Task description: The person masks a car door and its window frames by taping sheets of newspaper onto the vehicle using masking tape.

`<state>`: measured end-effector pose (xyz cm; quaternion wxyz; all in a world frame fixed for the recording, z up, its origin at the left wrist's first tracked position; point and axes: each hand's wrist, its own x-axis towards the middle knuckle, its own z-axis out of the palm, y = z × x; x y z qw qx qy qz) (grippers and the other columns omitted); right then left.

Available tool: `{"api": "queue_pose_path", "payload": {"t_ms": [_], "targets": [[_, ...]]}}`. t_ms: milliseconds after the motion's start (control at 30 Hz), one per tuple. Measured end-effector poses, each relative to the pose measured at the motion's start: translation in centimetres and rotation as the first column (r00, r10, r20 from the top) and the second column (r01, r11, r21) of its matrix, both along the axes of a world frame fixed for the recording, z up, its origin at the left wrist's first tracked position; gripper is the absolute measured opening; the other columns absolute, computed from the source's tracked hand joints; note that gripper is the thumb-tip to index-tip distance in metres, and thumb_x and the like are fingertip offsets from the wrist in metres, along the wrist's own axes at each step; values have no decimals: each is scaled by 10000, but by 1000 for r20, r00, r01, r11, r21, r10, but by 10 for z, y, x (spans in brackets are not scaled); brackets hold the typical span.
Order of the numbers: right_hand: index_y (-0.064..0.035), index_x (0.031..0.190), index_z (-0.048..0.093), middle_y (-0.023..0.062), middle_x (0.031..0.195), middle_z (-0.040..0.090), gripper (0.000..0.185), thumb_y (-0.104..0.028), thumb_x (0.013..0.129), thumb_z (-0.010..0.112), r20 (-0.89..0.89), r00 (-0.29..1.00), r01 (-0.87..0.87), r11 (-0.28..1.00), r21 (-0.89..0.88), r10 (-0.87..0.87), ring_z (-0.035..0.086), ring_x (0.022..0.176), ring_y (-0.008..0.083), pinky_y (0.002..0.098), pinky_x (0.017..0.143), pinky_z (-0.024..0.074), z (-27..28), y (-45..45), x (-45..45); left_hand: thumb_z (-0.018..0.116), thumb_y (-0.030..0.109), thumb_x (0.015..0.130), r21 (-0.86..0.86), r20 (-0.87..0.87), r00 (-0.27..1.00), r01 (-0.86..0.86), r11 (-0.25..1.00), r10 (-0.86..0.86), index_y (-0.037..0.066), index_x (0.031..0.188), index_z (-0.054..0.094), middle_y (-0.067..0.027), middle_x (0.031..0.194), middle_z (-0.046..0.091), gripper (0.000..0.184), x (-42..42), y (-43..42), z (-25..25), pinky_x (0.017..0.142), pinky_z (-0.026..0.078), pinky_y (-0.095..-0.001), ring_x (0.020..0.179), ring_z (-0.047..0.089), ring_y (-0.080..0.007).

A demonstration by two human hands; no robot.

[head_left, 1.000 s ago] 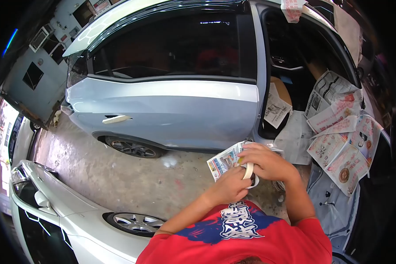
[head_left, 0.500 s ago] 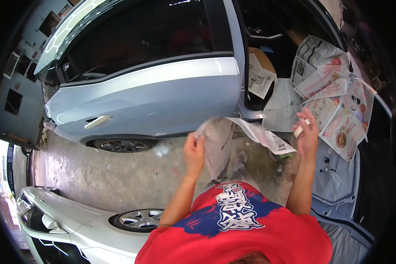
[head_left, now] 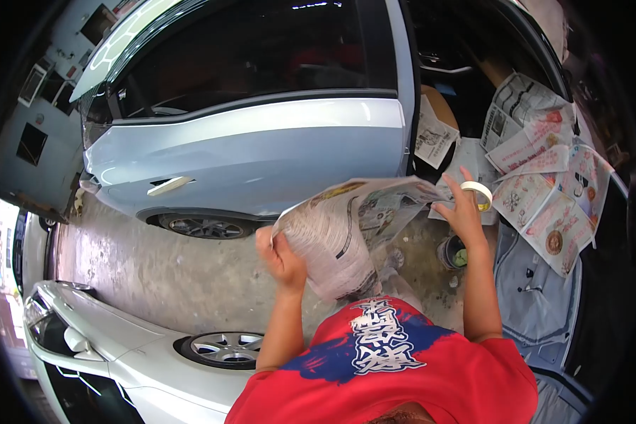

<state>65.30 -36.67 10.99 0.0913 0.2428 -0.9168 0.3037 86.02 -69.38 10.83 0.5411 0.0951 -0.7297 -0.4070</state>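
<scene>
A printed newspaper sheet (head_left: 328,237) hangs spread between my two hands, in front of the blue car door (head_left: 261,162). My left hand (head_left: 283,258) pinches its left edge. At the opposite corner, my right hand (head_left: 465,215) grips the paper with fingers partly hidden. A roll of masking tape (head_left: 482,188) is also carried on the right hand, around or against its fingers; exactly how it is held I cannot tell. Beyond that hand, more newspaper (head_left: 544,205) covers part of the open front door and doorway.
A white car (head_left: 141,353) stands behind on the left, its wheel close to my left elbow. A small dark bucket (head_left: 451,252) with something green in it sits on the concrete floor (head_left: 191,283). The open door's inner panel (head_left: 533,297) is at my right.
The newspaper sheet has been spread wider and raised between my hands. My left hand has moved left and slightly down, my right hand slightly left. The tape roll now shows its round side.
</scene>
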Motion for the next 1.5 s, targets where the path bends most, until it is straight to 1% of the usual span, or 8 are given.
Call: {"api": "queue_pose_path", "payload": {"t_ms": [200, 333, 433, 500, 567, 833, 1133, 1500], "targets": [[-51, 951, 714, 169, 1469, 518, 199, -58, 765, 781, 107, 976, -195, 981, 17, 192, 558, 1231, 404, 440, 989, 459, -44, -25, -45, 438, 8, 1045, -229, -82, 994, -94, 969, 77, 20, 1186, 538, -129, 1118, 562, 174, 51, -61, 14, 915, 445, -366, 998, 542, -244], [-59, 874, 693, 154, 1408, 572, 133, -45, 760, 760, 25, 931, -365, 931, 24, 364, 600, 1168, 392, 445, 970, 476, -43, -78, -35, 446, 92, 1062, -468, -56, 825, -519, 715, 562, -13, 1184, 544, -155, 1112, 583, 189, 109, -163, -28, 916, 458, -390, 983, 568, -264], [-65, 828, 686, 161, 1356, 606, 94, -74, 760, 750, 12, 867, -498, 867, 5, 498, 624, 1106, 390, 461, 923, 499, -30, -117, -18, 464, 86, 1054, -266, -63, 840, -534, 802, 539, -30, 1162, 548, -168, 1064, 598, 179, 163, -222, -32, 886, 473, -389, 984, 594, -284], [-63, 813, 687, 156, 1350, 612, 87, -110, 773, 748, 29, 816, -578, 816, 27, 577, 637, 1069, 387, 459, 904, 508, -23, -137, -9, 452, 53, 1052, -729, -19, 493, -602, 326, 870, -37, 1141, 559, -209, 1039, 602, 166, 226, -259, -52, 884, 474, -379, 996, 604, -336], [-69, 817, 694, 148, 1334, 620, 102, -155, 794, 744, 57, 763, -646, 761, 63, 644, 646, 1034, 381, 460, 892, 515, -9, -152, -1, 489, 79, 1048, -398, 167, 555, -718, 571, 815, -32, 1123, 580, -228, 1046, 610, 161, 239, -230, -25, 865, 478, -372, 972, 596, -384], [-57, 875, 692, 146, 1318, 613, 116, -172, 875, 708, 200, 666, -724, 687, -61, 719, 634, 1042, 371, 455, 906, 494, 3, -138, -22, 573, 183, 1014, -215, 421, 111, -952, 218, 900, -34, 1090, 646, -186, 1123, 630, 242, 212, -141, -6, 991, 394, -480, 1132, 533, -374], [-4, 990, 661, 154, 1310, 583, 172, -169, 974, 613, 306, 766, -486, 821, -299, 565, 597, 1062, 323, 387, 941, 455, 8, -63, -106, 540, 212, 1051, 121, -105, 441, -884, 452, 891, -55, 1177, 605, -197, 1172, 594, 302, -4, -212, 80, 965, 459, -396, 1058, 576, -317], [30, 953, 619, 148, 1186, 602, 145, -113, 969, 606, 179, 937, -175, 846, -503, 300, 589, 1018, 291, 374, 906, 452, 10, -96, -165, 634, 160, 980, -269, -336, 782, -614, 742, 526, 45, 1082, 688, -111, 1026, 673, 163, -288, -292, 255, 904, 450, -389, 976, 586, -284]]}}
